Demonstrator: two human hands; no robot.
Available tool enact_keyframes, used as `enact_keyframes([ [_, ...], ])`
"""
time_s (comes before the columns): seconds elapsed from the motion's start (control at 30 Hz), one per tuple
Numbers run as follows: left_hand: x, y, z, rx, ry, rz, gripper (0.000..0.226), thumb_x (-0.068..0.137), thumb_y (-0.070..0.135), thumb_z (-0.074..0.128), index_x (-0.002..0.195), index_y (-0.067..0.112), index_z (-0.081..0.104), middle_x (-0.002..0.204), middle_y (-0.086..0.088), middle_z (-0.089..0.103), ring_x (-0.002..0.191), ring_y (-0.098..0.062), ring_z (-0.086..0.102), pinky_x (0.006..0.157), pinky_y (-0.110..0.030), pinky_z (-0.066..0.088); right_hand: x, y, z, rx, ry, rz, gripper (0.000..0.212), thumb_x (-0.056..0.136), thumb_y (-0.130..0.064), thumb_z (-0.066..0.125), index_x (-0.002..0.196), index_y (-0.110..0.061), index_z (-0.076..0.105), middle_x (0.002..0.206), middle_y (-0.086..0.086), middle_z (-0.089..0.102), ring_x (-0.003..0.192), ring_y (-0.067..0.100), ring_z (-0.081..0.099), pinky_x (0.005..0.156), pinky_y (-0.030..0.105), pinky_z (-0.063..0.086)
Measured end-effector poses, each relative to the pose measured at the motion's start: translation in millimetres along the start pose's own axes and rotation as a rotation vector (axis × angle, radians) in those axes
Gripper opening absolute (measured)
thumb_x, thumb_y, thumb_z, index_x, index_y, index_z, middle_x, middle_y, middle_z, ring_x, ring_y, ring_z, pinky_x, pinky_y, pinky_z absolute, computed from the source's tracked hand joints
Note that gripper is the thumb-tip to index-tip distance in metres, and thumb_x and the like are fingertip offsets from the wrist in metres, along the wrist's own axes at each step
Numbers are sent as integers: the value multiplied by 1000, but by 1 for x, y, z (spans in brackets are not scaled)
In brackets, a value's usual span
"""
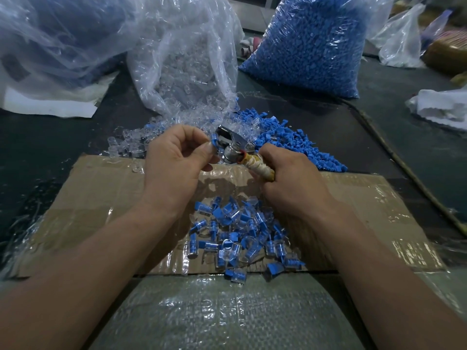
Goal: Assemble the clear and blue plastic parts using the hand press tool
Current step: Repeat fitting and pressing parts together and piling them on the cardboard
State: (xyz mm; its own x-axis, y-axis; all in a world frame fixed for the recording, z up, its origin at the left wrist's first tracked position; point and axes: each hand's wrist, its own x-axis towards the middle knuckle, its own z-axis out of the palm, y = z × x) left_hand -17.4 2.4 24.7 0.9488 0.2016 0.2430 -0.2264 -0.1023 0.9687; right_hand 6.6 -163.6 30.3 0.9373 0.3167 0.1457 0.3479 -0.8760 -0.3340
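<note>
Above cardboard [101,198], right hand [290,183] around tool [232,145]

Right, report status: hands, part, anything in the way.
Left hand pinches a blue part at the press tool head. Right hand grips its wrapped handle. Assembled pieces piled on cardboard below; nothing blocking.

A single wide-angle view, worn on the head, looks forward and down from close above the bench [353,137], left hand [174,157] and right hand [290,183] mid-frame.
</note>
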Motion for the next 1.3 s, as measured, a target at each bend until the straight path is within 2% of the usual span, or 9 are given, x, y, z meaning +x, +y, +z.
enact_keyframes([
  [0.3,0,-1,-2,0,7,-29,18,84,-2,59,77,15,58,72,-2,63,59,-2,62,57,-14,51,2,7,1,35,31,-33,22,81,-17,64,101,-21,55,88,-9,49,80,10,43,66,25,28],
  [0.5,8,1,-14,-37,10,-23,16,80,3,62,75,19,61,64,7,67,58,-4,62,53,-13,48,2,19,-4,-2,-54,-35,31,82,-27,66,111,-22,57,93,-9,52,86,10,48,72,28,38],
  [0.67,1,8,-11,-161,-249,-162,9,64,18,65,70,18,71,61,1,67,50,-6,59,43,-19,49,2,20,-7,-18,-136,-27,34,74,-42,70,104,-28,62,94,-10,59,85,9,50,75,31,44],
  [0.73,-2,7,-9,-138,-333,-163,12,62,19,67,73,17,72,61,-1,67,49,-8,57,43,-19,48,2,20,-9,-5,-173,-9,46,67,-48,70,108,-29,60,93,-14,54,86,7,48,76,31,41],
  [0.83,-5,7,-7,-120,-426,-143,15,60,19,71,74,14,71,62,-3,68,49,-11,55,43,-16,44,3,22,-10,-7,-224,12,61,64,-42,77,119,-29,55,97,-17,45,92,5,43,78,28,36],
  [1.0,-6,8,-5,-75,-535,-82,13,59,14,71,72,13,72,61,2,68,52,-2,58,48,-10,44,3,26,-10,-7,-258,-7,70,63,-42,78,126,-30,50,100,-16,41,95,4,40,80,26,33],
  [1.13,-6,8,-5,-20,-613,-78,15,60,16,70,75,16,72,66,2,70,59,-5,61,56,-13,50,2,27,-13,15,-293,-10,73,63,-44,78,128,-32,47,104,-17,41,99,4,39,84,29,35],
  [1.2,-5,6,-6,-33,-576,-72,15,61,20,69,75,17,73,66,0,69,57,-7,59,54,-14,48,1,29,-14,37,-305,-7,74,63,-46,77,129,-33,47,105,-18,41,100,4,40,85,29,36],
  [1.3,0,-1,-7,4,-331,-129,12,65,22,67,76,19,72,75,-7,69,61,-20,62,58,-27,54,0,32,-17,75,-330,15,75,63,-49,75,130,-35,45,106,-20,41,98,4,40,76,24,31],
])
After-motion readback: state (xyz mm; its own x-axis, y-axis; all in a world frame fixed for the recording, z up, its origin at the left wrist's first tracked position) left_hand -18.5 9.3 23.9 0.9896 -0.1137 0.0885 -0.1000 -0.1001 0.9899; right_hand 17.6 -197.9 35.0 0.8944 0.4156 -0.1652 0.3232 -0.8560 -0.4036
